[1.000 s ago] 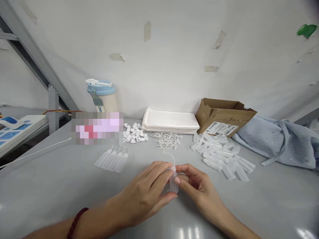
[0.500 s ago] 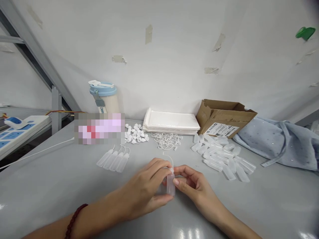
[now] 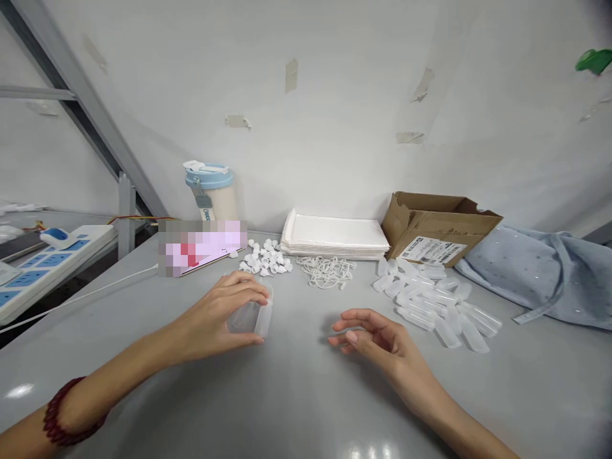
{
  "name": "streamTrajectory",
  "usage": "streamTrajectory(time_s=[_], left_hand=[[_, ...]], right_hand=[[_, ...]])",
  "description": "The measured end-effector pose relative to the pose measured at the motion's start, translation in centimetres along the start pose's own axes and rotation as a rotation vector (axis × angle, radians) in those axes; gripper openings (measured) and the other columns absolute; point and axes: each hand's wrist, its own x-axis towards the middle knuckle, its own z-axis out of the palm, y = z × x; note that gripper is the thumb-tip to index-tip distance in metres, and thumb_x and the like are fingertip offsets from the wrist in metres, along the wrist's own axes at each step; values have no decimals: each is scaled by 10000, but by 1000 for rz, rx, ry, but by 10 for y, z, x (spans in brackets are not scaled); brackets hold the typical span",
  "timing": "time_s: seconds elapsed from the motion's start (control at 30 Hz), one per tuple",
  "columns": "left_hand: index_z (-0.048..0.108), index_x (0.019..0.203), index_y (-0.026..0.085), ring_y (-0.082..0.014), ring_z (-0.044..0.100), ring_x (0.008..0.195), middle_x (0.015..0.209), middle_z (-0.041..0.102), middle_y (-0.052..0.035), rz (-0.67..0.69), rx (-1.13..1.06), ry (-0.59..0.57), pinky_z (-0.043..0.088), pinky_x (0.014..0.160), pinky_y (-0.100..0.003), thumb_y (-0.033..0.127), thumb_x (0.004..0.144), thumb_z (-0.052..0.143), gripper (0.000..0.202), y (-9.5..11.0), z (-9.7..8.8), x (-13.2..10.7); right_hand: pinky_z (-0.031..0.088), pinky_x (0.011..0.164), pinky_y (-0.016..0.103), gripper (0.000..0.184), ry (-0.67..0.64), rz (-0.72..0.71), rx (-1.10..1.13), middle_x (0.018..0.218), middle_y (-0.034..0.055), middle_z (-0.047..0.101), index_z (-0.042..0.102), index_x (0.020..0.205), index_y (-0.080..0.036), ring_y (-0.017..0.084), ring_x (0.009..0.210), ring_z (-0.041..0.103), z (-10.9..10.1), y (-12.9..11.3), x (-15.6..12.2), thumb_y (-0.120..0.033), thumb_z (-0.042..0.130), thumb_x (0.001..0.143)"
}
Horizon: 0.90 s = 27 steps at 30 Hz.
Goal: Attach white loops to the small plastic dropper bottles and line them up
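Small translucent dropper bottles [image 3: 251, 314] lie in a short row on the grey tabletop [image 3: 296, 395], left of its middle, and the left hand [image 3: 222, 317] rests over them with fingers curled down around the row, thumb low at the near side. Whether the fingers actually pinch one bottle or only cover the row cannot be told; most of the row is hidden under the palm. The right hand [image 3: 377, 335] hovers just above the bare surface to the right, well apart from the left, its fingers loosely curled and holding nothing. A dark red bracelet [image 3: 60, 414] circles the left wrist.

Behind the left hand, toward the far edge, sits a heap of small white caps [image 3: 266, 258], and beside it a tangle of thin white plastic loops [image 3: 327, 271]. A stack of white sheets [image 3: 335, 233] lies against the wall behind these. To the right, a pile of empty clear bottles [image 3: 437, 299] spills from in front of an open cardboard box [image 3: 437, 226], near the right hand but not touching it. A blue-grey cloth [image 3: 540, 271] is bunched at the right edge. A blue-lidded tumbler [image 3: 213, 191] stands at the far left by the wall. A white power strip [image 3: 43, 255] rests on a neighbouring surface beyond the left edge.
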Motion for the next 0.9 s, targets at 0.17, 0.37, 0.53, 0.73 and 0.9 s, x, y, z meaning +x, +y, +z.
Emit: streamTrajectory(time_s=[0.17,0.37,0.53,0.73,0.9], left_hand=[[585,1047,247,-233,432,1157,1132,616,-25,-43,-17,-103,380,977,-357,406,733,699,370,-14,-7,2],[579,1099,263,-248,404,1200,1163,595,-27,-87,-72,-140,366,993,-360,398,721,701,419,-18,-9,3],[570,1120,258,-255,394,1214,1174,585,-35,-98,-72,-158,359,999,-368,399,717,700,447,-20,-11,2],[549,1121,262,-250,370,1235,1200,572,-27,-77,-36,-175,349,1013,-386,384,731,693,434,-21,-10,1],[544,1117,251,-259,371,1233,1218,552,-45,-52,-34,-158,357,1008,-394,400,725,700,447,-16,-12,2]], right_hand=[[531,754,328,264,43,-14,-25,976,74,690,633,961,-195,216,846,695,-3,2,4,-397,652,791],[530,693,319,306,95,-18,-16,937,81,702,628,991,-186,201,764,696,-6,4,7,-400,667,776],[530,673,328,317,114,-32,-23,925,90,704,634,978,-172,198,721,691,-8,4,8,-406,671,767],[535,647,319,318,131,-36,-40,930,96,702,629,978,-168,191,704,686,-10,5,9,-402,668,767],[548,631,322,306,184,-109,-154,921,99,695,610,980,-166,191,702,682,-19,3,12,-410,622,795]])
